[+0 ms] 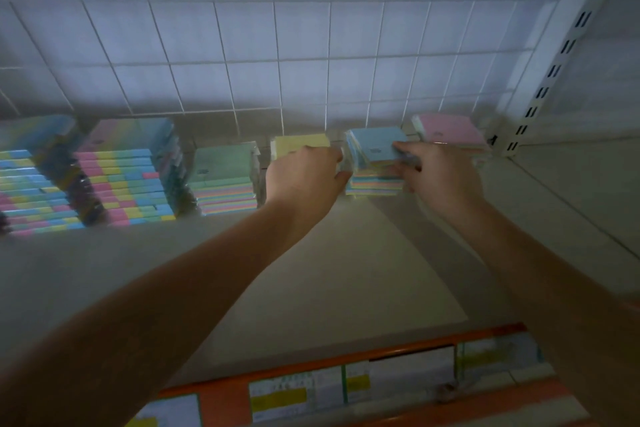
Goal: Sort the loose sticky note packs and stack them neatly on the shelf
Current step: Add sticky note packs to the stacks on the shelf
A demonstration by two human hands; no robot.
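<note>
A: Nearest to the camera?

B: The orange front rail of the shelf (381, 362), carrying white and yellow price labels (298, 395). Past it lies the bare pale shelf board (346, 270), with both forearms reaching across.

A: And the hands?

B: Both are on the blue-topped stack of pastel sticky note packs (375, 163), which stands at the back of the shelf against the white wire grid panel (311, 45). The left hand (304, 173) is on the stack's left side, thumb against its front corner and fingers curled around its left edge. The right hand (440, 173) grips the right side, fingertips over the top pack and thumb low on the front. The frame is blurred, so the finer finger positions are unclear.

A: What surrounds that stack?

B: Just to its left, partly behind the left hand, a yellow-topped stack of packs (301, 146). Further left, a green-topped stack (225, 177), then two taller wrapped piles of multicoloured strip notes (128, 177), the farthest (34, 184) at the frame's edge. Just right of the blue-topped stack and slightly behind, a pink-topped stack (450, 132), beside the white slotted upright post (550, 80).
</note>
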